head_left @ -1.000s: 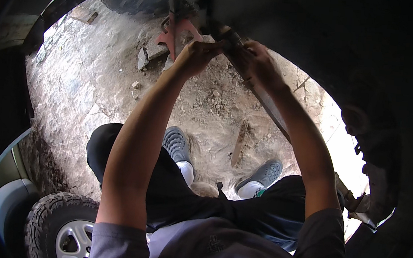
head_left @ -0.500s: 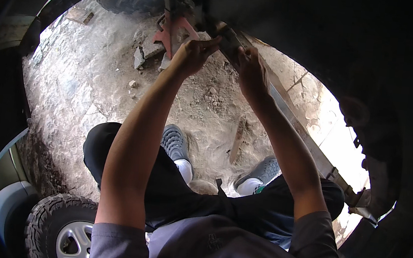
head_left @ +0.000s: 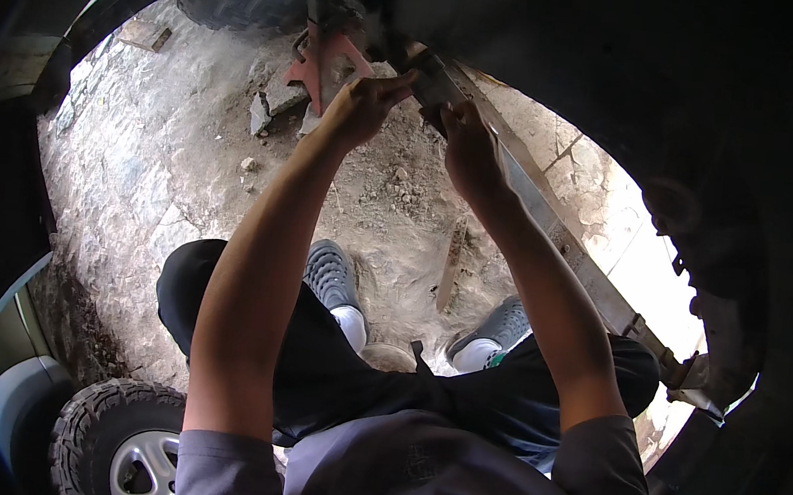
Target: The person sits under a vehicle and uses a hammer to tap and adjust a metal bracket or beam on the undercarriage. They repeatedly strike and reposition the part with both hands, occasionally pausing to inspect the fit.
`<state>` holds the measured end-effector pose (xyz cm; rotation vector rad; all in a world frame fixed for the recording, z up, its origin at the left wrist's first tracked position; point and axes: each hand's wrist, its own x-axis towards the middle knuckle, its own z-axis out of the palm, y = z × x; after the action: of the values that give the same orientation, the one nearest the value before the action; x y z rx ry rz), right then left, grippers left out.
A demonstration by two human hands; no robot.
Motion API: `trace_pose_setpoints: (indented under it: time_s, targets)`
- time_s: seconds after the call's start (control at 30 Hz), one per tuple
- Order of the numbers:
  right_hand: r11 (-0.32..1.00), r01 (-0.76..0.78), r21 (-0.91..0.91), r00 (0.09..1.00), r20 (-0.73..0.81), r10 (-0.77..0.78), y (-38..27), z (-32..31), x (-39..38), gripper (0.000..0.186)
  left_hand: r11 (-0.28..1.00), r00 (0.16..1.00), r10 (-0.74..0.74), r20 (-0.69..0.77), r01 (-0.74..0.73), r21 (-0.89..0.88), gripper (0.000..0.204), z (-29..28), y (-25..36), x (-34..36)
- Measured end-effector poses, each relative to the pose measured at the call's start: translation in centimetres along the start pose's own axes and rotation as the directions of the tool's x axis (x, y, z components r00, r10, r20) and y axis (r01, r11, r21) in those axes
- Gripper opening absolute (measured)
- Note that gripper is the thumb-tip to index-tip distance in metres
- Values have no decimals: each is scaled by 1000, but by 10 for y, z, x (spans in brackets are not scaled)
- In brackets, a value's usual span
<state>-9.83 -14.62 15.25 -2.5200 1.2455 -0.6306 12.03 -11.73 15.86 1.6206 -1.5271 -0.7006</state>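
Both my arms reach up and forward to a dark metal bar under the vehicle body. My left hand is closed in a pinch, its fingertips against the bar's near end; whatever lies between them cannot be made out. Just to the right, my right hand is closed, thumb and fingers together beside the bar's lower edge. Shadow and the fingers themselves hide anything it holds. Beyond my left hand stands a red metal stand, partly in the dark.
Dark bodywork arches overhead and down the right. A long metal rail slants past my right forearm. Broken concrete and a flat strip lie on the dirt floor. A knobbly-treaded wheel is at lower left.
My right hand has shifted slightly left and nearer to me, closer to my left hand. My left hand keeps its pinch, almost in place. The whole view has moved a little.
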Motion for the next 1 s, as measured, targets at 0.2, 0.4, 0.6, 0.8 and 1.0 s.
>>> trace_pose_setpoints:
  time_s: [0.2,0.4,0.6,0.8,1.0]
  targets:
    - [853,-486,192,872,171,459,-24,-15,30,30,981,986,-132,101,116,153,42,-3,6,-4]
    - [978,117,-170,992,-34,-125,26,7,6,32,965,995,-54,89,29,262,44,0,10,1]
    - [954,-288,88,958,45,285,-13,-11,18,30,958,998,19,63,-36,285,45,-1,-1,-6]
    - [930,-354,100,935,28,353,-4,-12,18,25,963,993,106,48,-115,243,46,-1,-5,-9]
    - [983,-47,-179,997,56,58,8,3,-19,37,906,995,16,99,-57,419,55,-5,1,-10]
